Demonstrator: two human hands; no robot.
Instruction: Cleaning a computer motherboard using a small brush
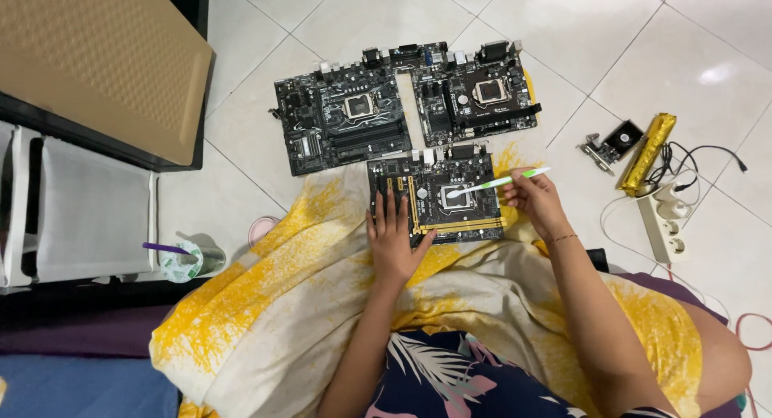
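A black motherboard with yellow slots (pixel 466 213) lies on a yellow-and-cream cloth (pixel 305 289) over my lap. My left hand (pixel 394 237) rests flat on its left edge, fingers spread. My right hand (pixel 532 197) pinches the handle of a white-and-green toothbrush (pixel 498 182). The brush head touches the socket area in the board's middle. Two more black motherboards, one (pixel 342 120) at left and one (pixel 474 96) at right, lie side by side on the white floor tiles just beyond.
A small graphics card (pixel 613 142) and a gold-coloured pack (pixel 648 153) lie at right beside a white power strip (pixel 664 217) with cables. A cup with a purple straw (pixel 183 260) stands at left near a brown cardboard sheet (pixel 96 64) and white furniture.
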